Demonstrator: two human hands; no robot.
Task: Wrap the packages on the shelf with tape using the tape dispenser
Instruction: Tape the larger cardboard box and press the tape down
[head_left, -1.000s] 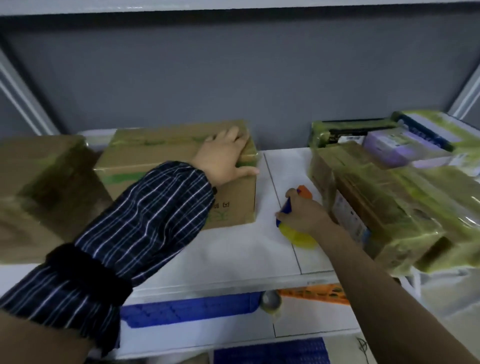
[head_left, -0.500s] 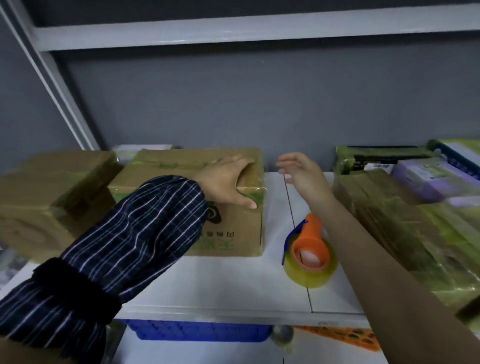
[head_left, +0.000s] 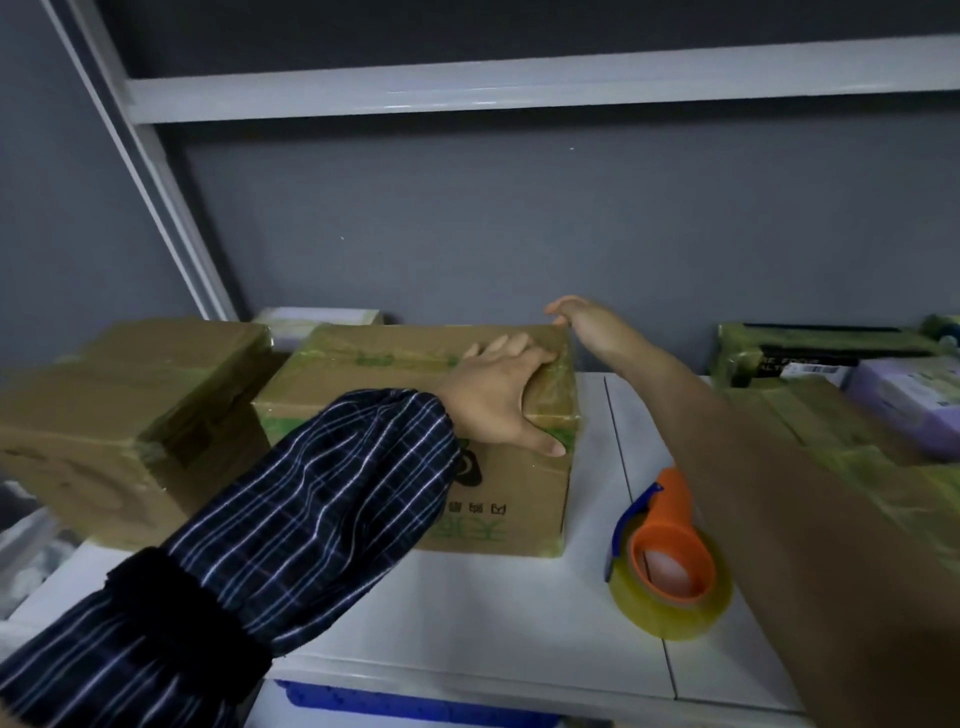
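Lying on the white shelf (head_left: 493, 613), a tape dispenser (head_left: 670, 561) sits just right of a taped cardboard box (head_left: 509, 499). Left hand (head_left: 498, 405) presses flat on the box's near right top edge, thumb down its front. Farther back, right hand (head_left: 582, 317) touches its rear corner, fingers extended, grasping nothing.

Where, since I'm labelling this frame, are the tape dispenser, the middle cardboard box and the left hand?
tape dispenser (head_left: 672, 512), head view, on its orange handle.
middle cardboard box (head_left: 519, 483), head view, on its front face.
left hand (head_left: 493, 402), head view, on its back.
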